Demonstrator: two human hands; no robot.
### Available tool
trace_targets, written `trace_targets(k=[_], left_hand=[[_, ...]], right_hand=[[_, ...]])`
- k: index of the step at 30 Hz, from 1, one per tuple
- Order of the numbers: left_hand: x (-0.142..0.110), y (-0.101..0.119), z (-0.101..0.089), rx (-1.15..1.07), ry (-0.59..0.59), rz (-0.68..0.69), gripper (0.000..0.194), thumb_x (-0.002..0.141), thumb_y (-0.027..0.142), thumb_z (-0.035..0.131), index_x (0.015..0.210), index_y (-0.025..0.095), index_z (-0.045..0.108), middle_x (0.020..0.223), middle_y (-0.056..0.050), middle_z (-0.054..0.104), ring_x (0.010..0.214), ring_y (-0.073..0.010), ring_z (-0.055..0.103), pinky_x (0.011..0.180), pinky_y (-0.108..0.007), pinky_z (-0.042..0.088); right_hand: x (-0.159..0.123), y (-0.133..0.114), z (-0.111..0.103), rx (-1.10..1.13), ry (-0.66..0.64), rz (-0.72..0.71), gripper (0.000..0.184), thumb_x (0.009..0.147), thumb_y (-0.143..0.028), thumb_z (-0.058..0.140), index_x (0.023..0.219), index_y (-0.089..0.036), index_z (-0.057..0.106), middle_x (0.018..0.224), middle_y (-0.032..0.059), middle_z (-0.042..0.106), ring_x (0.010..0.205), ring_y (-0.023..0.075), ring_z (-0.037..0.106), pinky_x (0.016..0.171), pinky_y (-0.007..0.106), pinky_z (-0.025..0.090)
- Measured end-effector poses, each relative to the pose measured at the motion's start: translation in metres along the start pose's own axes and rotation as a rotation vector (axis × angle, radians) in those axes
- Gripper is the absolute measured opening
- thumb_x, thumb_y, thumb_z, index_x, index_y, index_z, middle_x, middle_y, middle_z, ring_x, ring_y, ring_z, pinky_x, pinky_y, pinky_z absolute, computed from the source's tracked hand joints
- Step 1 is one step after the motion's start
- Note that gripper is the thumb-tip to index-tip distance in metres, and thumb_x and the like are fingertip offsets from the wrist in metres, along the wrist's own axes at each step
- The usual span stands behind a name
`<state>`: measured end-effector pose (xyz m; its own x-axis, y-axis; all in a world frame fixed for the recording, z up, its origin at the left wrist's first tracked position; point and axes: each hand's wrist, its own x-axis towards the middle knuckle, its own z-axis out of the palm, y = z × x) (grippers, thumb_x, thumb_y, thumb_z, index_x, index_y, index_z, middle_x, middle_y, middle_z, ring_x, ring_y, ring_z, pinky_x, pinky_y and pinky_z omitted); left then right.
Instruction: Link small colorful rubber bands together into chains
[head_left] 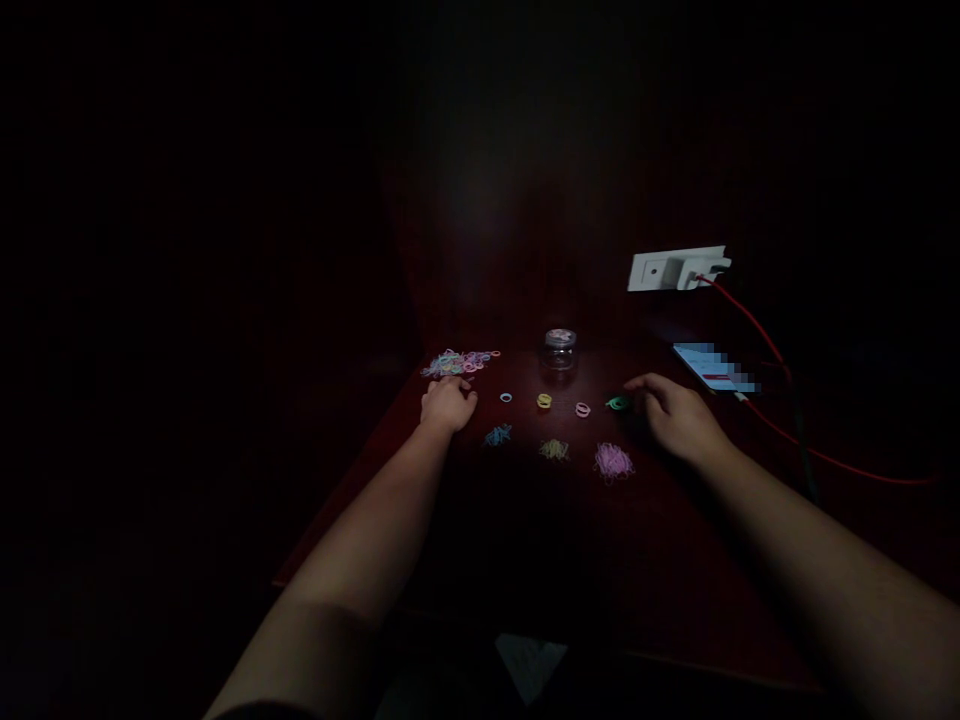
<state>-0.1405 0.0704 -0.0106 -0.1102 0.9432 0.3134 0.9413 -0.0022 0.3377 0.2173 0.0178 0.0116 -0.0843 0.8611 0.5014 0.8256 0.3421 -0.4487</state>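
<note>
My left hand (pixel 448 403) rests on the dark red table beside a mixed heap of small coloured elastic bands (pixel 461 362). Its thumb stands apart from the fingers, and nothing shows in it. Stretched toward a few green bands (pixel 616 403), my right hand (pixel 671 412) has its index finger extended and apart from the thumb; I see nothing held. Between the hands lie a light blue band (pixel 506 397), yellow bands (pixel 544 401) and pink bands (pixel 583 410). Nearer me are small piles of blue bands (pixel 498 435), yellowish bands (pixel 555 449) and purple bands (pixel 613 461).
A clear lidded jar (pixel 559 350) stands behind the bands. At the right lies a phone (pixel 709 366) with a red cable (pixel 757 322) running from a white wall socket (pixel 651 270). The surroundings are very dark.
</note>
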Motion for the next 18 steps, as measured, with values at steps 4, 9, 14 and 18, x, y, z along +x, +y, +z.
trace_targets(k=[4,9,14,18], left_hand=[[0.009,-0.011,0.0,-0.011,0.03,-0.043,0.029,0.082,0.041,0.053,0.104,0.026,0.064,0.123,-0.008,0.06,0.114,-0.0324,0.05,0.093,-0.045,0.042],[0.016,-0.023,0.0,-0.045,-0.008,-0.096,0.018,0.084,0.031,0.05,0.093,0.023,0.064,0.101,-0.01,0.068,0.097,-0.0264,0.061,0.084,-0.036,0.045],[0.014,-0.022,-0.002,-0.101,0.02,-0.06,0.017,0.083,0.023,0.051,0.098,0.023,0.059,0.097,-0.007,0.068,0.089,-0.0213,0.063,0.081,-0.031,0.045],[0.008,-0.013,-0.008,-0.134,0.048,0.045,0.012,0.085,0.022,0.048,0.092,0.022,0.058,0.097,-0.007,0.067,0.09,-0.0221,0.062,0.081,-0.032,0.045]], right_hand=[[-0.002,0.003,-0.005,-0.006,0.012,-0.01,0.029,0.081,-0.019,0.043,0.1,-0.018,0.065,0.085,0.0057,0.07,0.07,0.0182,0.064,0.066,0.028,0.048],[0.001,0.004,-0.009,-0.025,0.014,0.032,0.027,0.081,-0.019,0.042,0.097,-0.019,0.064,0.084,0.0056,0.07,0.071,0.0188,0.064,0.066,0.028,0.047],[0.001,-0.004,-0.01,-0.028,-0.006,0.024,0.027,0.082,-0.018,0.041,0.097,-0.02,0.064,0.085,0.0047,0.07,0.073,0.0185,0.064,0.068,0.028,0.046],[-0.002,-0.016,-0.014,-0.021,0.01,-0.019,0.027,0.082,-0.018,0.042,0.097,-0.018,0.064,0.083,0.0054,0.069,0.072,0.019,0.064,0.066,0.028,0.045]])
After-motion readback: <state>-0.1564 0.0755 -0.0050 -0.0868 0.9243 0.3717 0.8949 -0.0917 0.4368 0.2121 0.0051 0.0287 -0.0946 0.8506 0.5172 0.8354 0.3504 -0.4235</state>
